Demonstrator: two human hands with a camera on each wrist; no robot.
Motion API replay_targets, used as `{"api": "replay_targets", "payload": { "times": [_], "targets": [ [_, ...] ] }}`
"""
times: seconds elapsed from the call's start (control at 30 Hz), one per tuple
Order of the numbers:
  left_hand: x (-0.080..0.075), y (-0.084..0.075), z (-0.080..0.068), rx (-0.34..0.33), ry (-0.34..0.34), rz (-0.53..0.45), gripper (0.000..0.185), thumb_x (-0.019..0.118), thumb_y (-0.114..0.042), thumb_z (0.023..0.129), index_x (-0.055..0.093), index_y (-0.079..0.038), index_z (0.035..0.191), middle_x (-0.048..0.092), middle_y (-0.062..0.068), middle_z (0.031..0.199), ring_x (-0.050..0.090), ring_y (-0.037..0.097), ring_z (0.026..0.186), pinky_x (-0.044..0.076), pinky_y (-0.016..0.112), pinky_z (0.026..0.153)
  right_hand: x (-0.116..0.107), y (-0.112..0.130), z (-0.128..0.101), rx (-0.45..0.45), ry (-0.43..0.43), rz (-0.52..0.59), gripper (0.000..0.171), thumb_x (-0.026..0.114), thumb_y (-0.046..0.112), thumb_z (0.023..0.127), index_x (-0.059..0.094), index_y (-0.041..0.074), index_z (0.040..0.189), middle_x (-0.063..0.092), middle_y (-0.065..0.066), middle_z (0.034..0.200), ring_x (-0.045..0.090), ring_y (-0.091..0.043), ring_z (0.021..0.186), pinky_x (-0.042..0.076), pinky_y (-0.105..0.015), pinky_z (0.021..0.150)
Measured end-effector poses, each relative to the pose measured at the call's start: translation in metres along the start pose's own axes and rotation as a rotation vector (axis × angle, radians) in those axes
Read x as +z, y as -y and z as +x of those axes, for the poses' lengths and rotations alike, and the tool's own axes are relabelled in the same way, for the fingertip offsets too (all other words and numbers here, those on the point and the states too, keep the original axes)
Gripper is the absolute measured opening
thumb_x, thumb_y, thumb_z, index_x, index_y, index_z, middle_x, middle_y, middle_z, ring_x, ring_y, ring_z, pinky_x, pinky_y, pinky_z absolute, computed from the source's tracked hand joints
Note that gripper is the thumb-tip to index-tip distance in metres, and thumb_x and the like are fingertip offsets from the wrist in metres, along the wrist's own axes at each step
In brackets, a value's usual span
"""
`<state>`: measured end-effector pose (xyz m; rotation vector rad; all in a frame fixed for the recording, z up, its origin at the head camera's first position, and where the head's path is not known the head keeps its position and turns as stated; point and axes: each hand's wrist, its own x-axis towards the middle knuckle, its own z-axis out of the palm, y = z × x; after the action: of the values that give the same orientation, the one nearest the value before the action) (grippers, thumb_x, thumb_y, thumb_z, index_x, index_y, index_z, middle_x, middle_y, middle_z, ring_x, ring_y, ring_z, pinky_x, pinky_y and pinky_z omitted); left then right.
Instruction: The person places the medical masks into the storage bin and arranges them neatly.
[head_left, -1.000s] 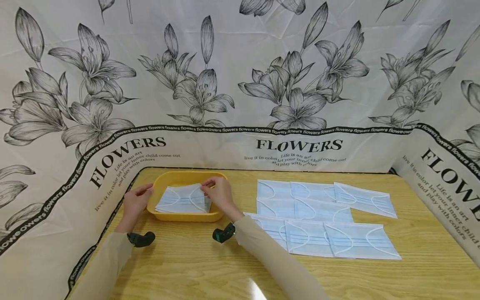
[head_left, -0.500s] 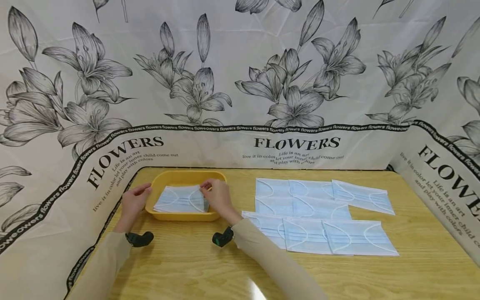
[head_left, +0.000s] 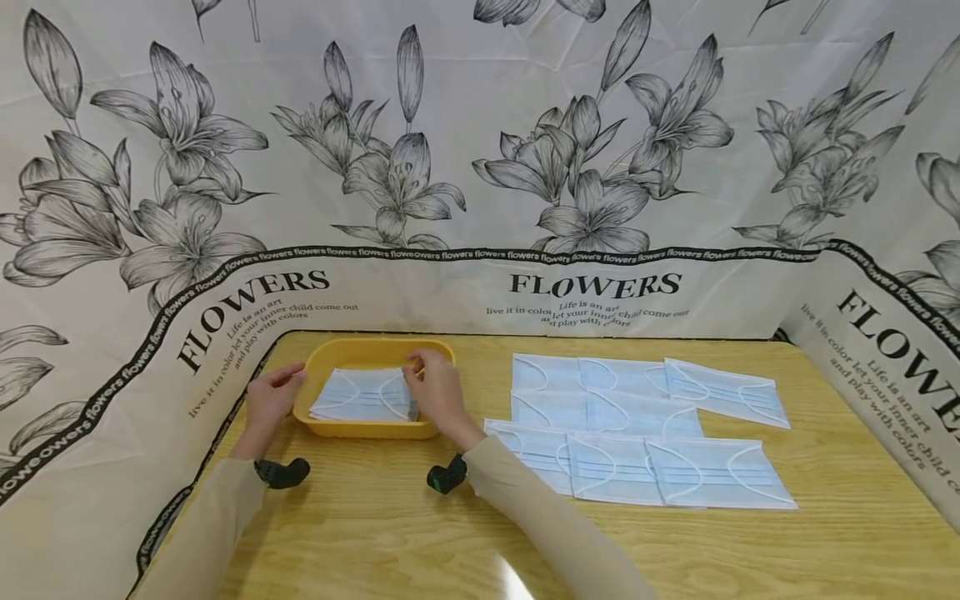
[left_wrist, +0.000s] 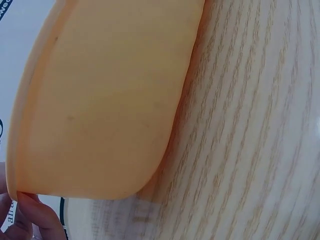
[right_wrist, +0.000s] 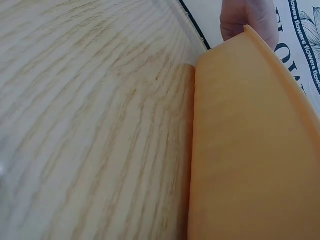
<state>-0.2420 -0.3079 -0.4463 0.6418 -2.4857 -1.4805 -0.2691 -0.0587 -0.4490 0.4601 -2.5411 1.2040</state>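
Note:
In the head view, a yellow tray [head_left: 352, 429] stands on the table at left, holding a stack of light blue face masks [head_left: 356, 396] with white ear loops. My left hand [head_left: 270, 404] grips the tray's left rim; the left wrist view shows the thumb [left_wrist: 40, 215] under the rim and fingers outside. Over the tray's right end, my right hand [head_left: 438, 396] has bent fingers at the stack's upper right corner. Whether they pinch a mask is too small to tell. From the right wrist, I see the tray's outer wall [right_wrist: 250, 145] and the left hand beyond.
Right of the tray, overlapping face masks [head_left: 607, 412] lie in three rows on the wooden table [head_left: 360, 533]. One mask at the back right [head_left: 727, 392] is askew. A white curtain [head_left: 465, 292] printed with flowers hangs behind the table and along both sides.
The right hand's fingertips have risen slightly at the corner of the mask stack. The stack's top mask lies a little flatter. My left hand stays at the tray's rim.

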Motion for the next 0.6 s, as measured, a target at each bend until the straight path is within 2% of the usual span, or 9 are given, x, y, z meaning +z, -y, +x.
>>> {"api": "replay_targets", "payload": {
  "times": [0.1, 0.17, 0.33, 0.5, 0.6],
  "targets": [
    [0.001, -0.001, 0.0, 0.012, -0.011, 0.014, 0.038, 0.056, -0.027, 0.097, 0.063, -0.007, 0.128, 0.06, 0.019, 0.123, 0.055, 0.005, 0.081, 0.047, 0.014, 0.057, -0.001, -0.001, -0.002, -0.063, -0.016, 0.0, 0.016, 0.062, 0.015, 0.093, 0.07, 0.006, 0.104, 0.064, -0.005, 0.083, 0.057, -0.011, 0.067, 0.045, -0.017, 0.058],
    [0.001, -0.001, 0.0, 0.021, -0.016, 0.03, 0.037, 0.056, -0.027, 0.097, 0.063, -0.007, 0.127, 0.061, 0.019, 0.124, 0.057, 0.01, 0.087, 0.046, 0.012, 0.057, -0.002, -0.001, -0.003, -0.084, -0.002, 0.012, 0.016, 0.061, 0.014, 0.094, 0.069, 0.005, 0.105, 0.064, -0.006, 0.086, 0.059, -0.013, 0.071, 0.047, -0.018, 0.061],
    [0.003, -0.002, -0.001, 0.024, -0.011, 0.038, 0.038, 0.056, -0.027, 0.097, 0.063, -0.005, 0.127, 0.06, 0.021, 0.125, 0.057, 0.023, 0.104, 0.043, 0.008, 0.058, -0.009, -0.002, -0.007, -0.151, 0.096, -0.004, 0.017, 0.056, 0.011, 0.096, 0.069, 0.005, 0.105, 0.066, -0.007, 0.097, 0.062, -0.016, 0.085, 0.052, -0.019, 0.069],
    [0.003, -0.002, -0.002, 0.003, 0.0, 0.016, 0.038, 0.056, -0.028, 0.097, 0.063, -0.007, 0.128, 0.06, 0.02, 0.123, 0.059, 0.009, 0.083, 0.048, 0.015, 0.056, -0.015, -0.005, -0.013, -0.243, 0.164, -0.056, 0.018, 0.057, 0.01, 0.096, 0.068, 0.008, 0.109, 0.066, -0.006, 0.101, 0.063, -0.02, 0.091, 0.052, -0.02, 0.074],
    [0.002, -0.001, -0.002, 0.001, 0.012, 0.003, 0.04, 0.056, -0.03, 0.097, 0.062, -0.008, 0.129, 0.061, 0.019, 0.121, 0.057, 0.001, 0.071, 0.05, 0.018, 0.056, -0.02, -0.006, -0.015, -0.233, 0.172, -0.052, 0.021, 0.057, 0.01, 0.095, 0.066, 0.01, 0.114, 0.066, -0.006, 0.105, 0.063, -0.02, 0.093, 0.052, -0.022, 0.076]
  ]
}}
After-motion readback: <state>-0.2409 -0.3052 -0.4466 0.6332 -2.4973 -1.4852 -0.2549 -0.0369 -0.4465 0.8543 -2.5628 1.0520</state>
